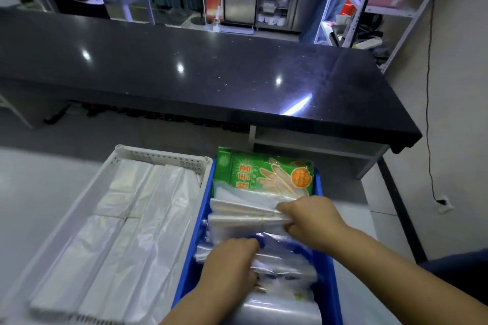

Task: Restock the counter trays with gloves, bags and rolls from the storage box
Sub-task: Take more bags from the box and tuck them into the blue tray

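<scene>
A blue tray (190,269) stands in front of me on a white counter. At its far end lies a green glove pack (261,170). Behind that pack sit folded clear bag stacks (237,212). My right hand (309,219) is shut on the right end of those stacks. My left hand (229,261) presses down on a bundle of clear bags (285,264) nearer to me, fingers curled over its edge. A clear plastic roll (277,310) lies at the tray's near end. To the left, a white perforated tray (158,155) holds rows of white plastic bags (126,232).
A long black counter (211,74) runs across beyond the trays, with a white shelf unit under its right end. A person stands at the far left behind it. Metal shelving stands at the far right, and a cable hangs down the right wall to a socket.
</scene>
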